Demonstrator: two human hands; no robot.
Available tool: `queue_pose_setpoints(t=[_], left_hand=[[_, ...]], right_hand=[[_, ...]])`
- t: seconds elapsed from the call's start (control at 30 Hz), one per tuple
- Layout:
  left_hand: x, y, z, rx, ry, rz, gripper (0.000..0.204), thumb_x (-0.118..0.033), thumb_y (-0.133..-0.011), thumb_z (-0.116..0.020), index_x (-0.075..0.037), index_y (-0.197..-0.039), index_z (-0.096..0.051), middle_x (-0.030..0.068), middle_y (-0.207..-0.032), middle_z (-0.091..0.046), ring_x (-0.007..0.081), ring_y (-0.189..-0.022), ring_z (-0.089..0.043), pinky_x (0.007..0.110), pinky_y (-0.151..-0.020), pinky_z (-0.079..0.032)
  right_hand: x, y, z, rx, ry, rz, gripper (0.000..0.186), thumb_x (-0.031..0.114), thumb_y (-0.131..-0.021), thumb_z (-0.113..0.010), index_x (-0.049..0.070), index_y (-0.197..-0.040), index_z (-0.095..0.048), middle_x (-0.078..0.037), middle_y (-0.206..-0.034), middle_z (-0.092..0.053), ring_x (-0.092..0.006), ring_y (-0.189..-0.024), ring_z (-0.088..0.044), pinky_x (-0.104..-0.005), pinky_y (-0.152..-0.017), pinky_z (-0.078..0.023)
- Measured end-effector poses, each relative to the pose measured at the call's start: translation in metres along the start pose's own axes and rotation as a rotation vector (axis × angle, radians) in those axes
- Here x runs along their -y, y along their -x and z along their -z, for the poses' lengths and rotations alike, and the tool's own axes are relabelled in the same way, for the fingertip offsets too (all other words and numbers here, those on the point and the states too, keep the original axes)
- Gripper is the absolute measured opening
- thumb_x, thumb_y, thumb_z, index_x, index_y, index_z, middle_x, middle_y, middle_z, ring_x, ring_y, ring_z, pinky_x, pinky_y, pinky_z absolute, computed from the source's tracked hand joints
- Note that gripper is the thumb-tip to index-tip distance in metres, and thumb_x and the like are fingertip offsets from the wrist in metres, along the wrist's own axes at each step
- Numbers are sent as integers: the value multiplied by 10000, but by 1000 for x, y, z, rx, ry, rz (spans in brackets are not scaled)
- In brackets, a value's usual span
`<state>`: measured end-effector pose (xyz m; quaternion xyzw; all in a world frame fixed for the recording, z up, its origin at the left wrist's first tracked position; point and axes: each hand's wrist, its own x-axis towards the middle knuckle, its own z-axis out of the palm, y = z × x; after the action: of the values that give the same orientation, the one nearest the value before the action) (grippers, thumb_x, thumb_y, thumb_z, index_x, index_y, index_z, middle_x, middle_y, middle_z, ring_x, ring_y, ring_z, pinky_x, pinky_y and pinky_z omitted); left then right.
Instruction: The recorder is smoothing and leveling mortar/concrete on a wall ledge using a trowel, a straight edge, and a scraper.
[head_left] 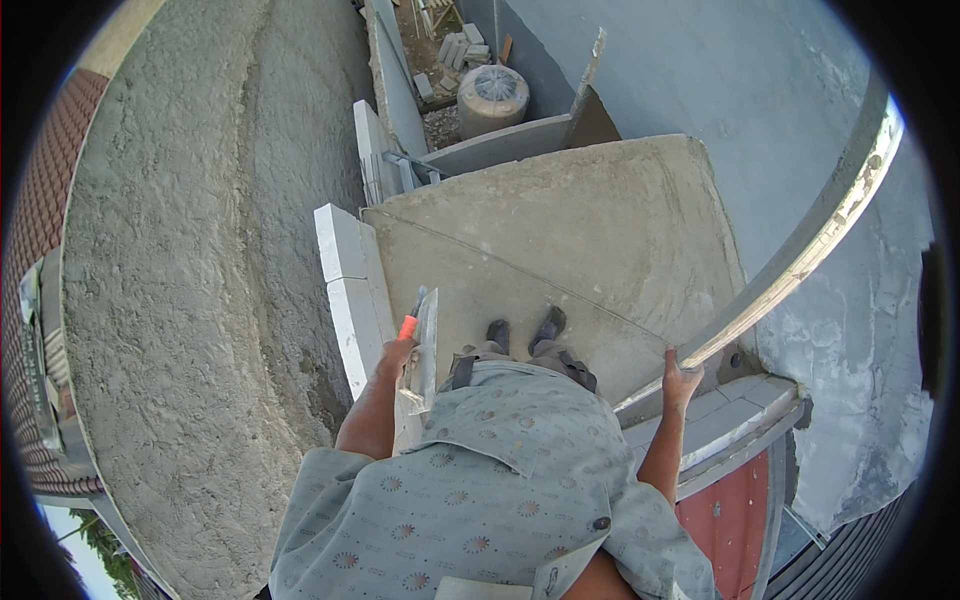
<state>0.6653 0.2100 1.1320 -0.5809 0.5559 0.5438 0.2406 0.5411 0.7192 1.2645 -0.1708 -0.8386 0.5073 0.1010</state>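
Note:
My left hand (398, 354), at the left of my body, is closed round a plastering trowel with an orange handle (408, 327). Its flat grey blade (427, 335) stands on edge beside the fingers, smeared with pale material. My right hand (682, 382) grips a long straightedge bar (790, 260) with a grey face and a pale, worn edge. From that hand the bar slants up to the far right; its lower end runs down past my right side. Part of the right fingers is hidden behind the bar.
I stand on a concrete slab (560, 230). White blocks (350, 290) edge its left, beside a rough rendered wall (200, 250). More blocks (735, 410) line the right, near a smooth grey wall (860, 400). Beyond the far edge, lower down, stands a round tank (480, 115).

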Motion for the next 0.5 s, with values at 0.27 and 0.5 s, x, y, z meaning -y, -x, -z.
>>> queue_pose_setpoints(t=[0.27, 0.5], left_hand=[[66, 19, -20, -121, 122, 134, 164, -188, -822, -653, -32, -841, -605, 15, -613, -530, 130, -462, -498, 298, -418, -406], [76, 61, -56, -147, 226, 188, 144, -166, -807, -658, -34, -824, -601, 29, -596, -542, 143, -433, -499, 309, -404, -401]], right_hand=[[-10, -90, -43, 303, 214, -76, 316, 205, -723, -709, -75, -783, -574, -157, -700, -611, -257, -628, -592, -388, -583, -466], [9, -138, -67, 410, 273, 131, 347, 213, -731, -705, -62, -910, -593, -187, -745, -629, -260, -680, -620, -378, -636, -480]])
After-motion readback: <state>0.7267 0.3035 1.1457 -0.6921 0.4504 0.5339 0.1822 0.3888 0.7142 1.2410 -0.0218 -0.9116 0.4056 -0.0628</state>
